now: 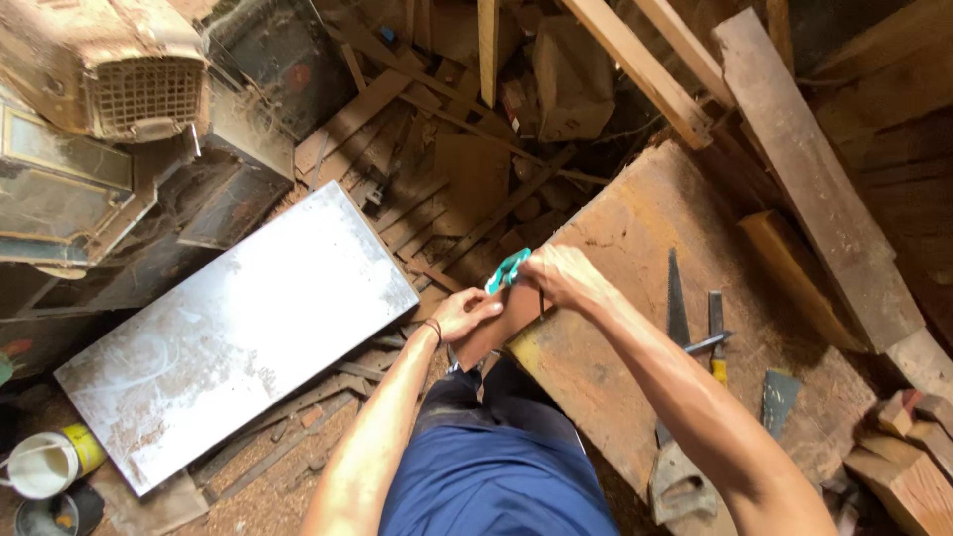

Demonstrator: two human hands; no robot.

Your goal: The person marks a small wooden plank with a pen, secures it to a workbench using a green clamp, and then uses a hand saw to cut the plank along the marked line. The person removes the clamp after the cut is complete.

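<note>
**Desk:** What are the hands doing?

**Photographer:** The worker's right hand (558,276) is closed around a small teal tool (506,269), fingers curled tight, pressing it to the upper edge of a small brown wooden piece (496,328). The left hand (465,314) lies on the same piece just below, fingers bent and gripping its left side. The two hands sit close together, almost touching, with the teal tool between them.

**Desk:** And where is that piece?

**Photographer:** At the near corner of a worn wooden workbench (635,298), hanging over its edge, above the worker's blue-clad knees (496,476).

**Desk:** What else is on the bench?

**Photographer:** A handsaw (677,397) lies along it to the right of the forearm, with a yellow-handled tool (717,337) just beside it and a flat dark scraper (778,397) further right. Small wood blocks (908,447) are stacked at the far right.

**Desk:** The room?

**Photographer:** A cluttered workshop. A pale, dusty rectangular board (238,337) rests on the floor to the left amid sawdust and scrap slats. A yellow-banded can (50,462) stands at lower left. Long planks (814,169) lean at upper right.
</note>
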